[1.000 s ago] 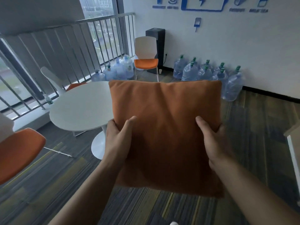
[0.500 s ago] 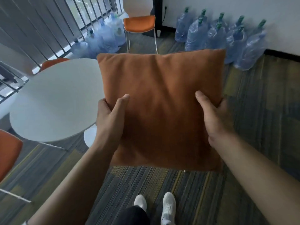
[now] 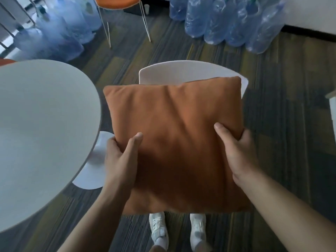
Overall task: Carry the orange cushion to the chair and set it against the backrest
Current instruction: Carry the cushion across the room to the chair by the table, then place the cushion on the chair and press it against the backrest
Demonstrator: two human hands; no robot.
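Orange cushion (image 3: 174,140) is being held up in both hands, its upper edge now covering the lower part of a white chair backrest (image 3: 183,72) that was not showing half a second ago; whether the two are touching cannot be told. The left hand (image 3: 121,159) is clamping the cushion's left side, thumb lying across the front face and the other fingers hidden behind, and the right hand (image 3: 238,151) is doing the same on the right side, so each grip is pinching the cushion's edge. Compared with the earlier frames, the view is tilting further down: the wall and railing are dropping out of sight, the round white bench (image 3: 41,128) is filling more of the space left of the cushion, and its white disc base (image 3: 94,160) is peeking out beside the left hand. Two white shoes (image 3: 178,230) are showing just below the cushion, where half a second ago they were sitting at the bottom edge. Beyond the cushion, one orange-seated chair (image 3: 116,1) is standing on thin metal legs. Blue water jugs are flanking it: about four in the left cluster (image 3: 60,31), blurred, and about five in the right cluster (image 3: 229,20), overlapping too much for a sure count. Striped carpet (image 3: 283,124) is covering the floor around everything.
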